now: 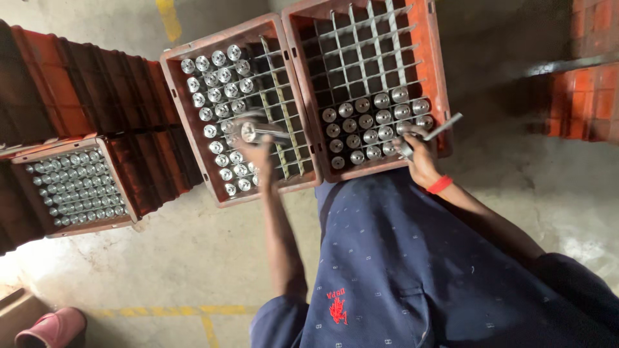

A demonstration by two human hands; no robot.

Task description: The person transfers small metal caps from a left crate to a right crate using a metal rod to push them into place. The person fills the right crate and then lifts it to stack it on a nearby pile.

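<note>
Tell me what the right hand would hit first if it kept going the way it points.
The right hand, holding a metal rod, points into the right-hand orange crate. It would probably first meet the silver cylinders standing in the divider cells just ahead, though depth is unclear.

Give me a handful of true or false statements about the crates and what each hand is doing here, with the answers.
1. The left hand holds a metal cylinder over the left crate. True.
2. The right crate is full in every cell. False: only its near rows hold metal parts; the far cells are empty.
3. The right hand grips a slim metal rod at the crate's near right corner. True.
4. A green band is on the right wrist. False: the wristband is red.
5. A third crate, at the far left, also holds metal parts. True.
6. The crates are blue. False: they are orange-red.
</note>
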